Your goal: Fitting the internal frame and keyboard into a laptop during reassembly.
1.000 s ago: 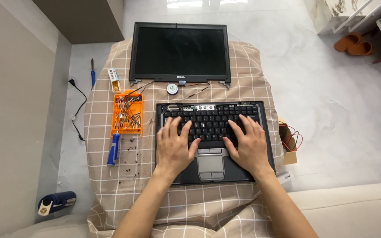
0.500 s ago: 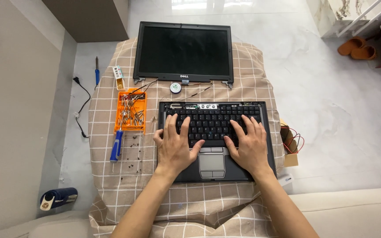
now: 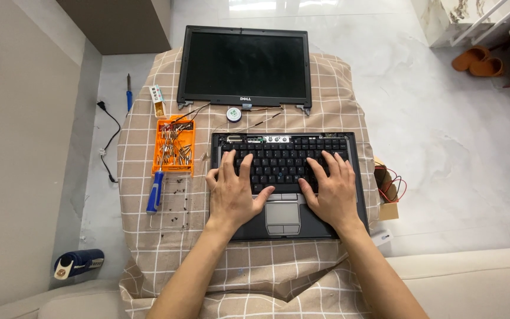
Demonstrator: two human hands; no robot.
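While hands rest, kbd (image 3: 278, 160) black, lid-less.

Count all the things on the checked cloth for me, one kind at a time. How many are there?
Laptop base with keyboard, both hands resting on it: 1
Laptop screen, detached, lying flat: 1
Orange bit tray: 1
Blue-handled screwdriver: 1
Round white disc: 1
Small white and orange box: 1
Total: 6, not counting the tiny loose screws.
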